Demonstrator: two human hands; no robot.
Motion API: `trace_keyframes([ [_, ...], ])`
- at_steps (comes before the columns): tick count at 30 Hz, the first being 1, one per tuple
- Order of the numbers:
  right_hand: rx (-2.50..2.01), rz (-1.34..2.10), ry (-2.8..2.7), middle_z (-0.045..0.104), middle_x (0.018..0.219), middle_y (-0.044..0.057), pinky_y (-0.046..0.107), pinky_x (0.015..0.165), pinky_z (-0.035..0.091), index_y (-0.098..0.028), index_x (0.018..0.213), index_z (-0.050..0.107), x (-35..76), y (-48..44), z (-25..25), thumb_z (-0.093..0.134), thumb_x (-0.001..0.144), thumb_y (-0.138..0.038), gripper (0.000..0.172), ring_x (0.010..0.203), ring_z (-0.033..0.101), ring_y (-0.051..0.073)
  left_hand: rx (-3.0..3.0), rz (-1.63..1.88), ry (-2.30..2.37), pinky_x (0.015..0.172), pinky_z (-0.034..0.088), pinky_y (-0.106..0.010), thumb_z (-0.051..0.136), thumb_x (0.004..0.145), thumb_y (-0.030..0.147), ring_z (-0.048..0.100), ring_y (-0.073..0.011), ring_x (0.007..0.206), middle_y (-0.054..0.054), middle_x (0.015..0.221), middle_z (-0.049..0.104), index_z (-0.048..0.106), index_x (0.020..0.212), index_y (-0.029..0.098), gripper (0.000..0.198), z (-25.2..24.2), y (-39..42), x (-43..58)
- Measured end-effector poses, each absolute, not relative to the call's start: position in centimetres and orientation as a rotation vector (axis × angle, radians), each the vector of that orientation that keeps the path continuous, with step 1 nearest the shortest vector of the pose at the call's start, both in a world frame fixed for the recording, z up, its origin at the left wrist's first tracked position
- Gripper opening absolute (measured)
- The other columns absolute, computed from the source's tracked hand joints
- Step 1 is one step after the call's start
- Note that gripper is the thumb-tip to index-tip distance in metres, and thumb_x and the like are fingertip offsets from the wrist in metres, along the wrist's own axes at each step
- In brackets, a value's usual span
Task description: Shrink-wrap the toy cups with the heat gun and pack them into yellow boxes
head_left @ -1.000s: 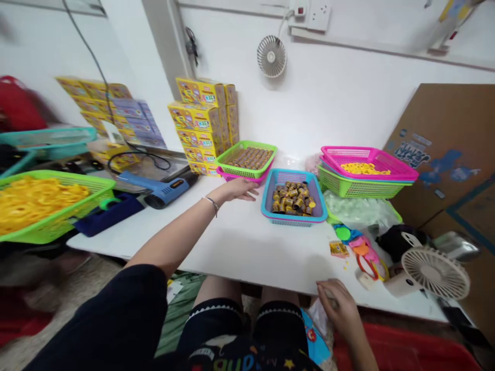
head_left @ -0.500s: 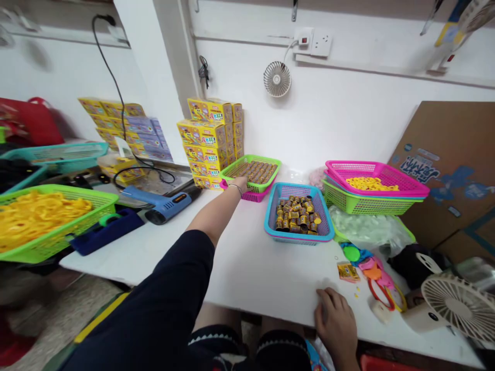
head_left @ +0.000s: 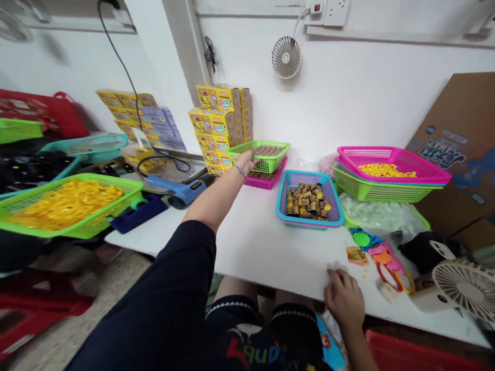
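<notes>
My left hand [head_left: 246,162] grips the near left rim of a small green basket [head_left: 270,164] at the back of the table. Rows of brown, patterned sticks or tubes lie in this basket. Its near side is raised off the pink basket [head_left: 260,182] below, which also holds brown items. At the table's front edge rests my right hand [head_left: 346,299], fingers loosely spread and nothing in them. Ahead of it stands a blue basket [head_left: 282,214] of small yellow-and-brown cylinders [head_left: 307,200].
Yellow boxes [head_left: 212,123] are stacked against the wall. A blue heat gun [head_left: 185,193] and a green basket of yellow pieces [head_left: 87,226] are at left. Stacked baskets [head_left: 390,190], colourful bits [head_left: 384,257] and a small fan [head_left: 464,288] occupy the right.
My left hand has lifted the near side of the green basket, exposing more of the pink one beneath. My right hand stays at the table edge. The camera view has shifted slightly.
</notes>
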State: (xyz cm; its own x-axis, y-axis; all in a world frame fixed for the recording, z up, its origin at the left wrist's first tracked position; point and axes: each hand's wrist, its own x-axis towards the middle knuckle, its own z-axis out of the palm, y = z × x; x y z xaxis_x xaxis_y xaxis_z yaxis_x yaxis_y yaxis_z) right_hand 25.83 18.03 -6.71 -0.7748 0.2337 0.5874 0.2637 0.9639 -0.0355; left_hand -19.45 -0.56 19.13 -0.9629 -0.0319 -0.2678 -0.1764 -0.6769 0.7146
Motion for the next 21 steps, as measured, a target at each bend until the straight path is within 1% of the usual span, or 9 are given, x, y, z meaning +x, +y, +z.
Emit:
trace_keyframes([
  [2, -0.32, -0.068, -2.472, 0.074, 0.11, 0.009, 0.036, 0.078, 0.05, -0.019, 0.116, 0.075, 25.8, 18.2, -6.8, 0.052, 0.091, -0.025, 0.035, 0.094, 0.064, 0.024, -0.483, 2.801, 1.341, 0.07, 0.061, -0.02, 0.052, 0.089, -0.011, 0.06, -0.0073, 0.072, 0.0, 0.097, 0.057, 0.027, 0.144, 0.022, 0.069, 19.4, -2.4, -17.8],
  [4, -0.311, -0.06, -2.459, 0.073, 0.11, 0.01, 0.036, 0.079, 0.05, -0.018, 0.117, 0.076, 25.9, 18.2, -6.8, 0.052, 0.091, -0.025, 0.036, 0.093, 0.063, 0.024, -0.507, 2.818, 1.439, 0.067, 0.061, -0.019, 0.054, 0.09, -0.009, 0.058, -0.0067, 0.068, 0.003, 0.09, 0.055, 0.033, 0.136, 0.024, 0.06, 19.5, -4.9, -15.4],
  [7, -0.334, -0.061, -2.458, 0.073, 0.112, 0.011, 0.037, 0.08, 0.048, -0.017, 0.116, 0.076, 26.0, 18.2, -6.5, 0.052, 0.091, -0.024, 0.035, 0.093, 0.062, 0.025, -0.472, 2.827, 1.536, 0.06, 0.061, -0.018, 0.057, 0.088, -0.009, 0.059, -0.0075, 0.065, 0.004, 0.083, 0.054, 0.045, 0.116, 0.023, 0.044, 19.4, -9.9, -10.5],
  [9, -0.313, -0.074, -2.437, 0.074, 0.111, 0.01, 0.037, 0.078, 0.046, -0.017, 0.116, 0.076, 26.0, 18.2, -6.3, 0.053, 0.091, -0.023, 0.034, 0.09, 0.062, 0.025, -0.446, 2.82, 1.595, 0.055, 0.06, -0.018, 0.059, 0.085, -0.009, 0.061, -0.0084, 0.063, 0.003, 0.082, 0.055, 0.046, 0.102, 0.021, 0.037, 19.0, -13.5, -6.6],
  [11, -0.288, -0.079, -2.415, 0.074, 0.109, 0.01, 0.036, 0.076, 0.045, -0.017, 0.115, 0.076, 26.1, 18.3, -6.1, 0.054, 0.09, -0.023, 0.033, 0.088, 0.06, 0.025, -0.48, 2.802, 1.66, 0.048, 0.058, -0.018, 0.058, 0.082, -0.009, 0.061, -0.0084, 0.059, 0.003, 0.082, 0.055, 0.042, 0.094, 0.022, 0.037, 18.2, -16.8, -2.2],
  [13, -0.269, -0.078, -2.398, 0.074, 0.109, 0.01, 0.036, 0.075, 0.043, -0.017, 0.113, 0.076, 26.1, 18.4, -6.0, 0.054, 0.09, -0.023, 0.032, 0.086, 0.059, 0.024, -0.574, 2.762, 1.726, 0.042, 0.054, -0.016, 0.057, 0.079, -0.01, 0.059, -0.0075, 0.054, 0.005, 0.081, 0.054, 0.037, 0.092, 0.023, 0.04, 17.0, -19.6, 2.1],
  [16, -0.24, -0.109, -2.36, 0.074, 0.109, 0.009, 0.034, 0.074, 0.042, -0.017, 0.113, 0.076, 26.2, 18.7, -6.1, 0.056, 0.089, -0.022, 0.031, 0.084, 0.058, 0.023, -0.71, 2.676, 1.785, 0.038, 0.05, -0.014, 0.058, 0.073, -0.008, 0.057, -0.0069, 0.049, 0.007, 0.08, 0.053, 0.036, 0.092, 0.024, 0.043, 14.3, -22.2, 8.2],
  [21, -0.193, -0.171, -2.33, 0.074, 0.107, 0.009, 0.033, 0.073, 0.043, -0.017, 0.113, 0.075, 26.2, 19.5, -7.0, 0.06, 0.087, -0.022, 0.03, 0.08, 0.056, 0.021, -0.9, 2.622, 1.715, 0.042, 0.053, -0.016, 0.064, 0.063, -0.003, 0.061, -0.0073, 0.051, 0.008, 0.083, 0.058, 0.039, 0.096, 0.024, 0.049, 8.9, -23.5, 15.5],
])
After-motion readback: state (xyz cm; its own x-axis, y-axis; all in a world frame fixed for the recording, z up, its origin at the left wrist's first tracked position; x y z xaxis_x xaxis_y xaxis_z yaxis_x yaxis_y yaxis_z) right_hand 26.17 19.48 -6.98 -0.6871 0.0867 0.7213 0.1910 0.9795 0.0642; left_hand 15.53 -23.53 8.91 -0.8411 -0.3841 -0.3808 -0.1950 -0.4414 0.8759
